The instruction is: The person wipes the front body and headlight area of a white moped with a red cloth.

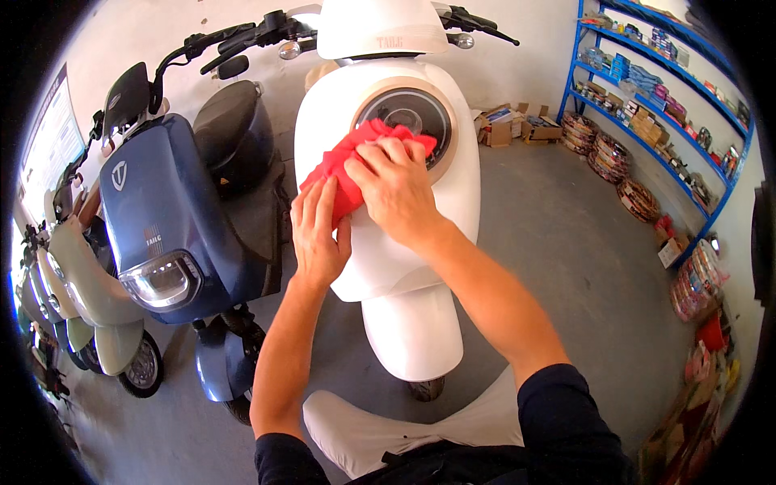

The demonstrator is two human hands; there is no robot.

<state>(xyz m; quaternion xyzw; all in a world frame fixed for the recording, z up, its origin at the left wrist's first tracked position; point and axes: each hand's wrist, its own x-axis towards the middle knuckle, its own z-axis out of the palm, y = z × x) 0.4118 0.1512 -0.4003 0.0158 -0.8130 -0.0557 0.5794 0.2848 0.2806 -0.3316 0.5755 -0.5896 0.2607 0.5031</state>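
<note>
A white electric scooter (388, 242) stands before me, front end towards me. Its round headlight (445, 127) has a dark lens within a beige ring. My right hand (391, 176) presses a bunched red cloth (342, 160) against the lower left part of the headlight, fingers bent over the fabric. My left hand (320, 233) grips the cloth's lower left end, over the white front panel. The cloth hides part of the lens and ring.
Close on the left stands a dark blue scooter (163, 200), with more scooters (91, 273) beyond it. Handlebars with levers (485, 27) stick out above. At the right are blue metal shelves (652, 106) with small boxes, bundled coils (609, 157) and cardboard boxes (500, 127) on the floor.
</note>
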